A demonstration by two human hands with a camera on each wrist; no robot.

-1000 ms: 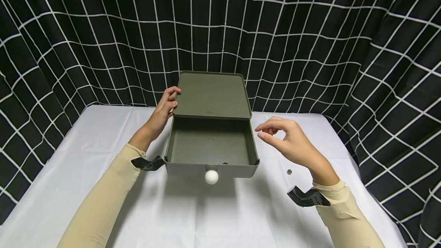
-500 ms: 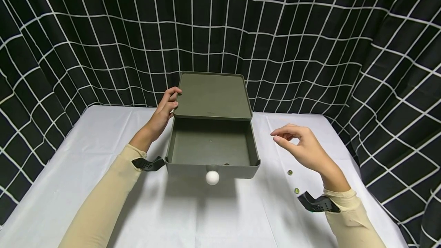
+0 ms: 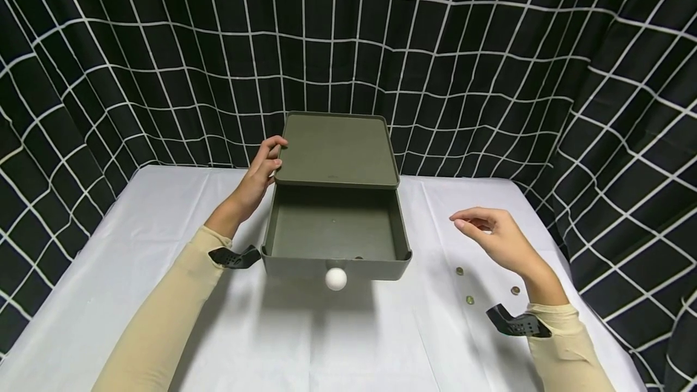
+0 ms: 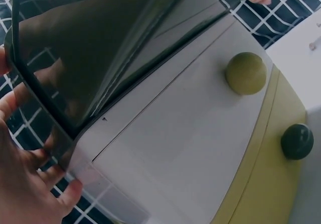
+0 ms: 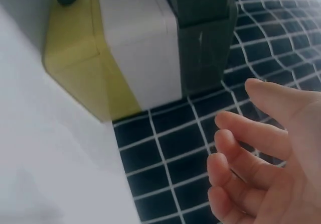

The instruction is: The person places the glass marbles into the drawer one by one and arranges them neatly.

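Observation:
In the head view, an olive-green drawer [image 3: 332, 231] with a white knob [image 3: 336, 279] stands pulled out beneath the rimmed top [image 3: 337, 150] of a drawer unit. My left hand [image 3: 251, 183] grips the unit's left edge, with a fingertip over the rim. A small dark piece [image 3: 358, 258] lies inside, near the drawer's front wall. To the right, my right hand [image 3: 492, 238] hovers over the table, fingers loosely bent and holding nothing. Below it lie small, round, shiny pieces: a brownish one [image 3: 460, 271], a greenish one [image 3: 470, 300] and another brown one [image 3: 515, 290].
Under the green drawer are a white drawer [image 4: 175, 128] with a yellow knob [image 4: 246, 73] and a yellow drawer [image 4: 268, 184] with a dark green knob [image 4: 297, 141]. A white cloth [image 3: 218, 337] covers the table. A black gridded curtain [image 3: 337, 23] surrounds the back and sides.
My right hand has moved right and slightly down, away from the drawer. Two more small round pieces have come into sight on the cloth. My left hand stays on the unit.

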